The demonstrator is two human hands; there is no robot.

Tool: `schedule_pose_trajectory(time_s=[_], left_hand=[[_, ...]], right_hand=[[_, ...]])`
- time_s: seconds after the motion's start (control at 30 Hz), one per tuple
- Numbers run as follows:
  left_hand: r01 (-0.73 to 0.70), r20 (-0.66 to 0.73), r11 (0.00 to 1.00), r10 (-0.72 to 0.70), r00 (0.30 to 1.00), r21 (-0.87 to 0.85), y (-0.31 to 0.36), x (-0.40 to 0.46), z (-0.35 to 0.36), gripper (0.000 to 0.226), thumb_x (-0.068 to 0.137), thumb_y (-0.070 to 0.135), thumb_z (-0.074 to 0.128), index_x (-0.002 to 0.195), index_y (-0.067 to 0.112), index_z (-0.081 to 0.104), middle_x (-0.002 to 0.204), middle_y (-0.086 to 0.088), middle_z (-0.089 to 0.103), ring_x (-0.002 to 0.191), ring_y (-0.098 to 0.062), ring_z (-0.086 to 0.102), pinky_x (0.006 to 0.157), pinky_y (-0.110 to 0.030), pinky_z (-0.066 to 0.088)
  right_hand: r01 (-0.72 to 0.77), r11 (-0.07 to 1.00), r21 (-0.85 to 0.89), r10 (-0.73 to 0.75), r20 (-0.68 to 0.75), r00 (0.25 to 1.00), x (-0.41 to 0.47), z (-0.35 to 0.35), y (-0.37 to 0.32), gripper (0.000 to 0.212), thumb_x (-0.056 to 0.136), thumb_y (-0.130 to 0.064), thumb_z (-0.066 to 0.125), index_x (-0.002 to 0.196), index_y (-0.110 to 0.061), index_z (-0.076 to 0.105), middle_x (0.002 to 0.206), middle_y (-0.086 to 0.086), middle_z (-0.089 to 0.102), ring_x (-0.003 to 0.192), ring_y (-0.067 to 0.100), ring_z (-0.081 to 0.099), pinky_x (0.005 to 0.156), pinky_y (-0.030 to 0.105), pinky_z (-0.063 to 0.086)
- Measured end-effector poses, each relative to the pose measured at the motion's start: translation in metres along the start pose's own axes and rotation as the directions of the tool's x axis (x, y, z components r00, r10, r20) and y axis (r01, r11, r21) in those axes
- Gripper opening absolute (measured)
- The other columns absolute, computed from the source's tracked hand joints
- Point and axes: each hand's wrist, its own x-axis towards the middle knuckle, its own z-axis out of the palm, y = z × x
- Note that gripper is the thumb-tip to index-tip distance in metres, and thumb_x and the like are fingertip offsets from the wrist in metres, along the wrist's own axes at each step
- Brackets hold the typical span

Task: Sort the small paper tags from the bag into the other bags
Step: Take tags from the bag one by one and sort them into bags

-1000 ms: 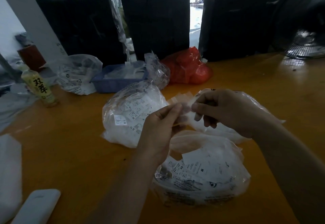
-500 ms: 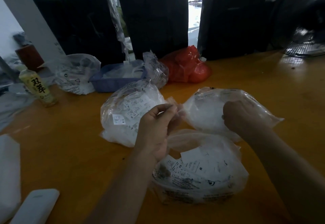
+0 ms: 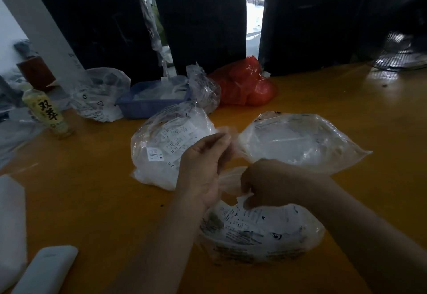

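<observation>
Orange tabletop point(image 3: 323, 99): right hand point(image 3: 272, 182) pinches white paper tag point(image 3: 242, 200) at near clear plastic bag point(image 3: 258, 231) mouth; left hand point(image 3: 203, 166) pinches loose plastic point(image 3: 227, 130). Lift single tag cleanly.

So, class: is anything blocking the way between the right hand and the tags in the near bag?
Nothing visible does. The right hand is already at the open mouth of the near bag, fingers curled on a paper tag. The left hand is beside it, not in the way.

One head-worn wide-angle view looks forward and down, close over the table point(image 3: 92, 201).
</observation>
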Motion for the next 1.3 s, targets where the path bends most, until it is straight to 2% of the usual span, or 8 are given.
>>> schedule_pose_trajectory(time_s=[0.1, 0.23, 0.33, 0.43, 0.53, 0.97, 1.07, 1.3], left_hand=[[-0.016, 0.021, 1.0, 0.016, 1.0, -0.015, 0.001, -0.001, 0.001, 0.019, 0.081, -0.002, 0.075, 0.1, -0.003, 0.073, 0.103, -0.019, 0.078, 0.097, -0.025, 0.077, 0.071, -0.02, 0.062], [-0.027, 0.036, 1.0, 0.027, 0.999, -0.013, 0.003, -0.002, 0.0, 0.011, 0.091, -0.004, 0.07, 0.1, 0.002, 0.069, 0.101, -0.02, 0.078, 0.099, -0.03, 0.078, 0.071, -0.02, 0.062], [-0.014, 0.048, 0.999, 0.016, 0.999, -0.032, 0.003, -0.002, 0.001, 0.007, 0.095, 0.0, 0.069, 0.101, 0.002, 0.069, 0.102, -0.022, 0.078, 0.097, -0.032, 0.078, 0.073, -0.022, 0.063], [-0.021, 0.037, 0.999, 0.023, 0.999, -0.034, 0.003, 0.0, 0.001, 0.015, 0.095, 0.003, 0.069, 0.109, -0.003, 0.07, 0.105, -0.021, 0.078, 0.099, -0.033, 0.078, 0.075, -0.023, 0.063], [-0.028, 0.042, 0.999, 0.03, 0.999, -0.039, 0.002, 0.001, 0.0, 0.019, 0.095, 0.003, 0.069, 0.113, -0.004, 0.071, 0.108, -0.02, 0.078, 0.102, -0.032, 0.077, 0.079, -0.025, 0.063], [-0.031, 0.191, 0.999, 0.029, 0.981, 0.012, 0.001, -0.003, 0.001, 0.034, 0.077, 0.007, 0.079, 0.11, 0.0, 0.072, 0.112, -0.018, 0.078, 0.107, -0.028, 0.076, 0.088, -0.027, 0.061], [-0.05, 0.233, 0.998, 0.041, 0.972, 0.034, 0.0, -0.004, 0.0, 0.039, 0.077, 0.013, 0.08, 0.113, 0.001, 0.071, 0.113, -0.016, 0.078, 0.11, -0.027, 0.075, 0.091, -0.027, 0.06], [-0.085, 0.254, 0.992, 0.059, 0.965, 0.091, -0.002, -0.004, -0.001, 0.042, 0.072, 0.021, 0.081, 0.111, 0.009, 0.074, 0.113, -0.013, 0.079, 0.112, -0.023, 0.074, 0.091, -0.024, 0.059]], right_hand=[[-0.035, 0.996, -0.079, 0.037, 0.014, 0.999, 0.007, 0.012, -0.004, 0.039, 0.086, -0.052, 0.073, 0.106, -0.019, 0.073, 0.1, -0.002, 0.067, 0.092, 0.019, 0.062, 0.077, 0.031, 0.049], [-0.045, 0.999, -0.017, 0.044, -0.055, 0.998, 0.009, 0.007, 0.0, 0.031, 0.099, -0.036, 0.059, 0.072, -0.023, 0.057, 0.072, -0.007, 0.054, 0.063, 0.009, 0.052, 0.06, 0.023, 0.044], [-0.032, 0.98, 0.195, 0.065, -0.165, 0.984, 0.003, -0.009, 0.013, 0.028, 0.102, -0.036, 0.057, 0.085, -0.018, 0.07, 0.071, -0.003, 0.068, 0.059, 0.009, 0.064, 0.064, 0.022, 0.055], [0.024, 0.751, 0.66, 0.178, -0.237, 0.955, -0.009, -0.024, 0.033, 0.02, 0.1, -0.026, 0.064, 0.089, -0.011, 0.07, 0.071, 0.002, 0.075, 0.062, 0.012, 0.072, 0.061, 0.02, 0.055], [0.122, 0.471, 0.873, 0.229, -0.255, 0.94, -0.019, -0.033, 0.042, 0.008, 0.094, -0.011, 0.07, 0.097, -0.003, 0.071, 0.076, 0.01, 0.076, 0.071, 0.023, 0.075, 0.062, 0.024, 0.059], [0.342, 0.315, 0.885, 0.47, -0.458, 0.754, -0.033, -0.052, 0.032, 0.008, 0.095, -0.008, 0.066, 0.1, -0.001, 0.064, 0.1, 0.013, 0.071, 0.093, 0.023, 0.074, 0.089, 0.038, 0.061], [0.325, 0.48, 0.815, 0.428, -0.541, 0.724, -0.038, -0.052, 0.027, 0.009, 0.094, -0.015, 0.068, 0.102, -0.01, 0.068, 0.097, 0.005, 0.073, 0.089, 0.02, 0.074, 0.088, 0.043, 0.061], [0.273, 0.77, 0.577, 0.295, -0.701, 0.649, -0.041, -0.054, 0.023, 0.014, 0.099, -0.022, 0.062, 0.11, -0.019, 0.07, 0.095, -0.014, 0.069, 0.08, 0.002, 0.069, 0.069, 0.013, 0.054]])
